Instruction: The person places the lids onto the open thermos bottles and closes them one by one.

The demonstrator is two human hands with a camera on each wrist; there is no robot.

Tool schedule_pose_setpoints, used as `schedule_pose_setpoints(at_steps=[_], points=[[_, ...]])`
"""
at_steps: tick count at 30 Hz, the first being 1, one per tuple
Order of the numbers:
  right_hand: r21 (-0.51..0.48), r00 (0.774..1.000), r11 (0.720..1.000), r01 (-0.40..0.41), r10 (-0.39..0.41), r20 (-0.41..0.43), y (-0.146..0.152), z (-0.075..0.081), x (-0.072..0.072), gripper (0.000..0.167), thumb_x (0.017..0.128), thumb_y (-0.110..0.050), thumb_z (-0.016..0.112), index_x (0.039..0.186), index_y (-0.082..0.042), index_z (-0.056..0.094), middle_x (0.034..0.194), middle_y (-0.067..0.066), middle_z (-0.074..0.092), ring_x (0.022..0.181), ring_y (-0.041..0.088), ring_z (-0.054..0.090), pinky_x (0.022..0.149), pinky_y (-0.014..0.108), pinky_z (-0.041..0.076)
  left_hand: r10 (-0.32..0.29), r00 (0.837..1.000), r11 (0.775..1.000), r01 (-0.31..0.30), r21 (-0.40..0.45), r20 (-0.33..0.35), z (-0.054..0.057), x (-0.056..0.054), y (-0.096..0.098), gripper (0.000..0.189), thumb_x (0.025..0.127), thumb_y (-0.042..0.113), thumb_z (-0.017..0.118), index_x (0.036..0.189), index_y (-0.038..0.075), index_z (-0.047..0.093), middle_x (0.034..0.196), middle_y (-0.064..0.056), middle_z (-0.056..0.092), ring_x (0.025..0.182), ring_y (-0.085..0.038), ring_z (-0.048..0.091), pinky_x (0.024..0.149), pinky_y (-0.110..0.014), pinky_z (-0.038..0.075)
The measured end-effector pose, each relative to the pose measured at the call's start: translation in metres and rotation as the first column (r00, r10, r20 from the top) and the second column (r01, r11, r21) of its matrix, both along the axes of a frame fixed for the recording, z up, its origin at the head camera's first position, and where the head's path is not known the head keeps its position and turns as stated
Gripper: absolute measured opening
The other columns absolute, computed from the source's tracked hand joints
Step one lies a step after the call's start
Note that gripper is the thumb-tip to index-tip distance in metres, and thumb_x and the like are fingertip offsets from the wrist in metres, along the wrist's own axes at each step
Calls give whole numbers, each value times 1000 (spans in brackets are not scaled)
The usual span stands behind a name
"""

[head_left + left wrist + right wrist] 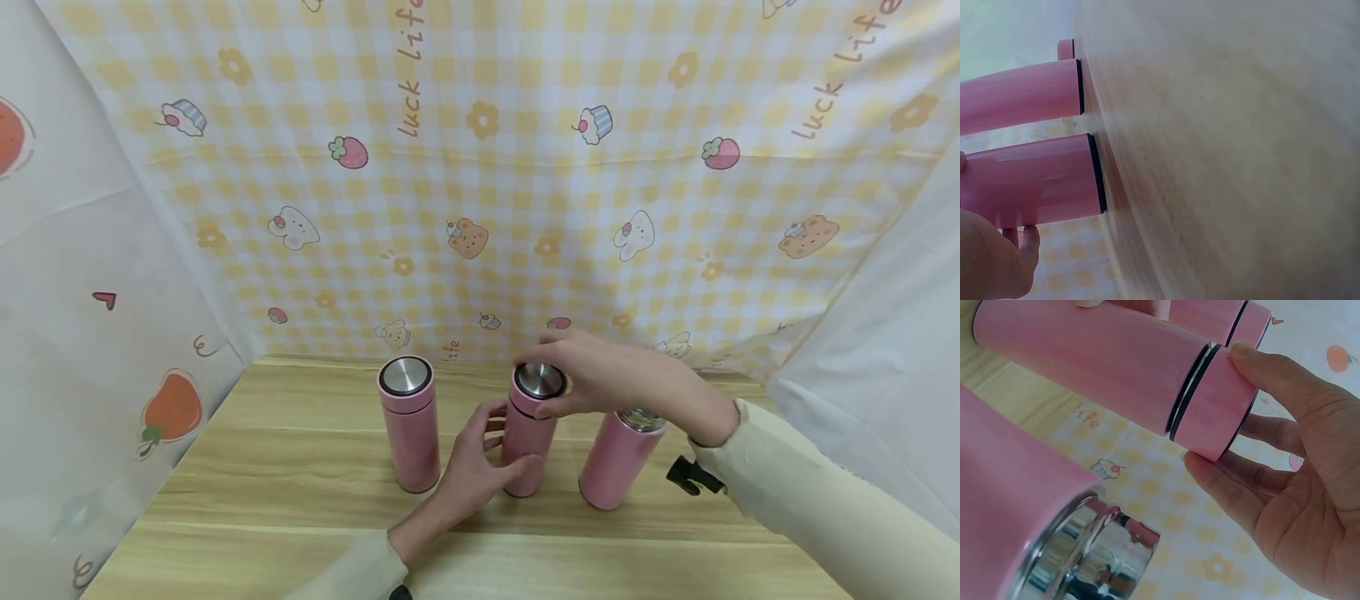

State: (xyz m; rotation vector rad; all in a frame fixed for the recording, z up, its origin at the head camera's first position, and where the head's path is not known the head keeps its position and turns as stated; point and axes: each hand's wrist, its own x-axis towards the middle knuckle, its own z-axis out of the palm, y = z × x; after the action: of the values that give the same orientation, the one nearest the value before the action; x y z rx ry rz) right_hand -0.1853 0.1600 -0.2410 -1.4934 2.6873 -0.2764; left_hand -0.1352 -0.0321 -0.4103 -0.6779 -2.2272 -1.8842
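A pink thermos (528,437) stands upright at the middle of the table, with both hands on it. My left hand (472,471) grips its body, thumb in front and fingers around the far side. From above, my right hand (600,371) holds the steel-topped lid (1216,403) between thumb and fingers. A thin gap shows between this lid and the body in the right wrist view. Close by on the right stands another pink thermos (618,462) without a lid, its shiny metal neck (1091,556) bare and partly behind my right wrist in the head view.
To the left stands a third pink thermos (412,442) with its lid on. A small pink piece (1065,49), perhaps a lid, sits beyond the right thermos. The wooden table (300,467) meets a yellow checked cloth (337,275) at the back.
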Motion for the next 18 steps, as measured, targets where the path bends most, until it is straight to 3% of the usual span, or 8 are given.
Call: schedule_pose_setpoints(at_steps=[5,18], points=[[9,999,999,37,-37,0,-2,1,2,55,87,-27,84,133,-4,64,116,5,61,99,16,57,78,27,54,1,1000,1000,-1,1,-1,0,0,0,66,83,-3,83,138,4,47,132,-9,54,115,-30,59,95,-45,53],[22,994,998,65,-63,-85,-10,0,6,44,83,-31,87,115,-6,69,91,-1,56,75,11,53,59,21,48,5,1000,1000,-5,0,-7,0,0,1,66,82,-3,83,137,5,48,131,-9,55,114,-30,60,94,-43,54]])
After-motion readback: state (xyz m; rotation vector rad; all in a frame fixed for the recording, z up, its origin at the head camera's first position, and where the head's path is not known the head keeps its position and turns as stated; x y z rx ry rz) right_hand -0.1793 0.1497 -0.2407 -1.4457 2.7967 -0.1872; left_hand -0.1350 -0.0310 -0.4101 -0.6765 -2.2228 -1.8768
